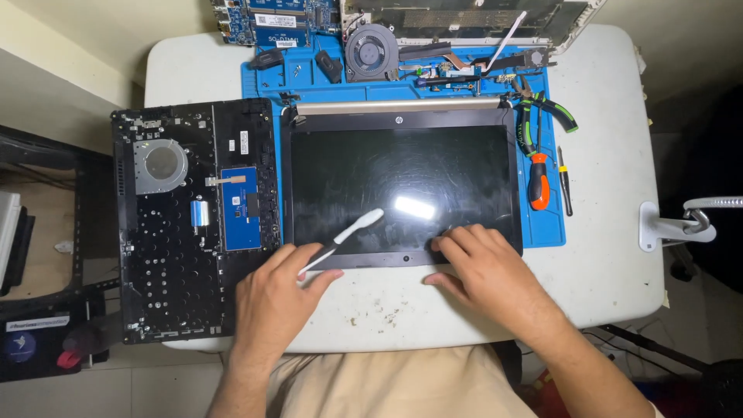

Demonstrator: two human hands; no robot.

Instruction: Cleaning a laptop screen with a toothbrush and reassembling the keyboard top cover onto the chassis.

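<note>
A laptop screen panel (pixel 402 182) lies flat on a blue work mat (pixel 546 224), its dark glass facing up. My left hand (pixel 275 298) holds a slim white and black pry tool (pixel 344 238), whose white tip rests on the lower part of the glass. My right hand (pixel 480 275) presses its fingers on the panel's near bezel, at the lower right.
A black laptop base (pixel 193 217), turned underside up, lies left of the mat. A fan (pixel 371 50), a circuit board (pixel 267 22) and small parts sit at the mat's far edge. Pliers (pixel 530 116), an orange-handled screwdriver (pixel 539 182) and a thin tool (pixel 565 182) lie right.
</note>
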